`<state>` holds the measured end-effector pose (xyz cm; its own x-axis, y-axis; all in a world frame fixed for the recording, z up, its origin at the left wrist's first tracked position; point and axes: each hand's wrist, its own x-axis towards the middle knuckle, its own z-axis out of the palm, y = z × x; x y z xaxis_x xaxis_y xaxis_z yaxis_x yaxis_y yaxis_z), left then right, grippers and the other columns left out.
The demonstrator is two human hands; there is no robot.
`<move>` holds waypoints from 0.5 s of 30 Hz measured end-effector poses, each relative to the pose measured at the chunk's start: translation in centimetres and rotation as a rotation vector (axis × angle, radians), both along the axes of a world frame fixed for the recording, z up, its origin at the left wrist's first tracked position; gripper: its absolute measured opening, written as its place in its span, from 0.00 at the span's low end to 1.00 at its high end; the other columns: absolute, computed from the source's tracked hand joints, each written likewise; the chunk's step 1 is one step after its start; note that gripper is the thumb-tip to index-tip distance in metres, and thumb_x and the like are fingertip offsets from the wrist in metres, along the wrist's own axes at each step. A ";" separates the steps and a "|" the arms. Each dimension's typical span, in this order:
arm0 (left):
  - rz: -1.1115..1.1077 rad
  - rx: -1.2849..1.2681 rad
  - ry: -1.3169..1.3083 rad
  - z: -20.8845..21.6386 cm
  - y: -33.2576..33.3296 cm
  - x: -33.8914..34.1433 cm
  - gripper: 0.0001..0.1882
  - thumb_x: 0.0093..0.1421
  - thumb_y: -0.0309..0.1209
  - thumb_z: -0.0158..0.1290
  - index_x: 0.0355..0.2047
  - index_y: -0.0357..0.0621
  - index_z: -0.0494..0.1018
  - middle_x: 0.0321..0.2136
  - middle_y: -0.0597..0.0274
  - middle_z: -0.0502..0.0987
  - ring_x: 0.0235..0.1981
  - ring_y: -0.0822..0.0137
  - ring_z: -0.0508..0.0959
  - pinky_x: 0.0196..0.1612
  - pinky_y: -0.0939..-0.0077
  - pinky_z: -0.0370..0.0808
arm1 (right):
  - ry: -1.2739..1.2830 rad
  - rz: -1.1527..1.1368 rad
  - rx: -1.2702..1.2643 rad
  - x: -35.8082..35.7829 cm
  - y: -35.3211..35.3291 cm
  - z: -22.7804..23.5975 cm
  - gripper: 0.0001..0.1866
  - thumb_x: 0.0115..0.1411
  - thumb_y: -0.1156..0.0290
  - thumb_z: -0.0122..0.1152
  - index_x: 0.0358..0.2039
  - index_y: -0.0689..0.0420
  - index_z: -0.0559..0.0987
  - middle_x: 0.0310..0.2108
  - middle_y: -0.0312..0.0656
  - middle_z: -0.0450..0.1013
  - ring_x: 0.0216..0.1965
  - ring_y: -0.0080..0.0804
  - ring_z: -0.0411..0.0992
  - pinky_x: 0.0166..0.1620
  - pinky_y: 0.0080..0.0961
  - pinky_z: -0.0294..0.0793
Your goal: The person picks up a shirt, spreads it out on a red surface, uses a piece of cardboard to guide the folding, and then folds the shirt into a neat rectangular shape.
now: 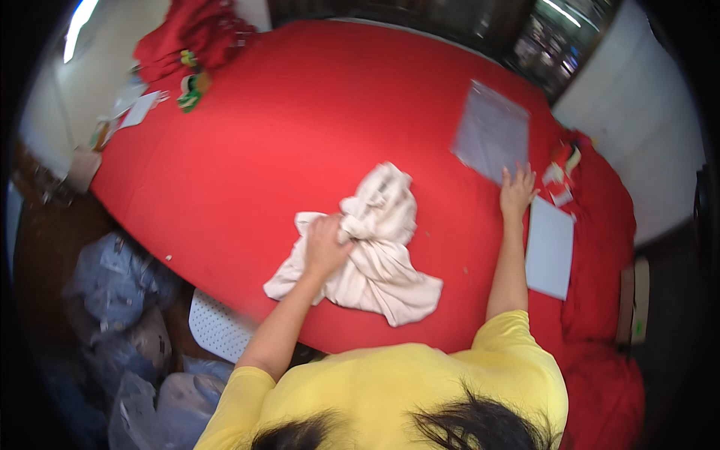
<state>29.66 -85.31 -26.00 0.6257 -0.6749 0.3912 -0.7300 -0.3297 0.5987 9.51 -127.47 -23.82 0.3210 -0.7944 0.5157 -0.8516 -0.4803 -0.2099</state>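
Observation:
A cream cloth garment (390, 281) lies crumpled on the red-covered table (247, 150) in front of me, its upper part bunched and twisted. My left hand (326, 246) is closed on the left side of its bunched middle; the fingertips are partly buried in the folds. Out to the right, my right hand (517, 193) is stretched forward with its fingers apart. It reaches the lower edge of a clear flat plastic bag (493, 131) and holds nothing that I can see. Just beside that wrist lies a white rectangular board or sheet (550, 251).
Heaped red fabric (191, 37) sits at the far left, near green and yellow tape rolls (191, 90). Small scraps (559, 180) lie by the right edge, where more red cloth (600, 225) hangs. Filled plastic bags (124, 285) and a white perforated stool (217, 326) stand below left.

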 end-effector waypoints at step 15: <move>0.053 -0.073 0.017 -0.2 -0.6 -0.7 0.21 0.45 0.31 0.59 0.42 0.42 0.71 0.34 0.47 0.76 0.42 0.47 0.72 0.50 0.56 0.67 | 0.059 -0.651 0.455 -23.4 8.4 -3.4 0.38 0.61 0.38 0.44 0.66 0.44 0.58 0.69 0.45 0.48 0.69 0.49 0.44 0.65 0.61 0.40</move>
